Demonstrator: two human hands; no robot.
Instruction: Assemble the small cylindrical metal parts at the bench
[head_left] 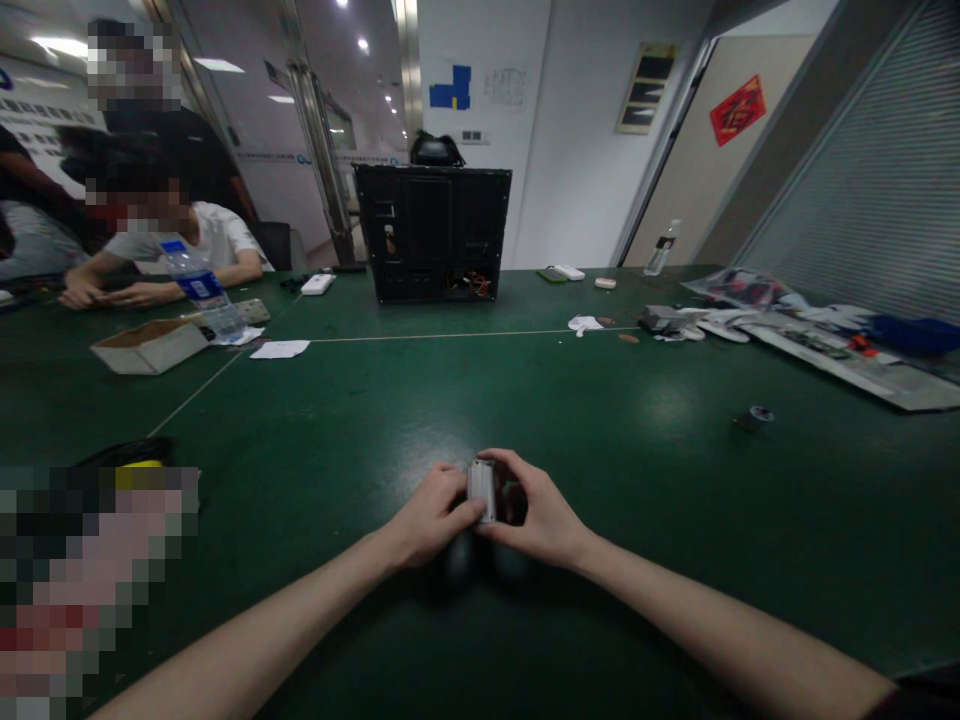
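Observation:
A small silvery metal block with lengthwise grooves is held between my two hands, near the middle of the green table. My left hand grips its left side, the thumb pressed on its lower front. From the right, my right hand curves around it, with fingertips at its top end and the thumb at its bottom end. What exact kind of part it is cannot be made out. Some of the left fingers are hidden behind the block.
A black computer case stands at the far edge. To the left are an open box, a water bottle and a seated person. A small dark cylinder lies at right, before cluttered trays and bags.

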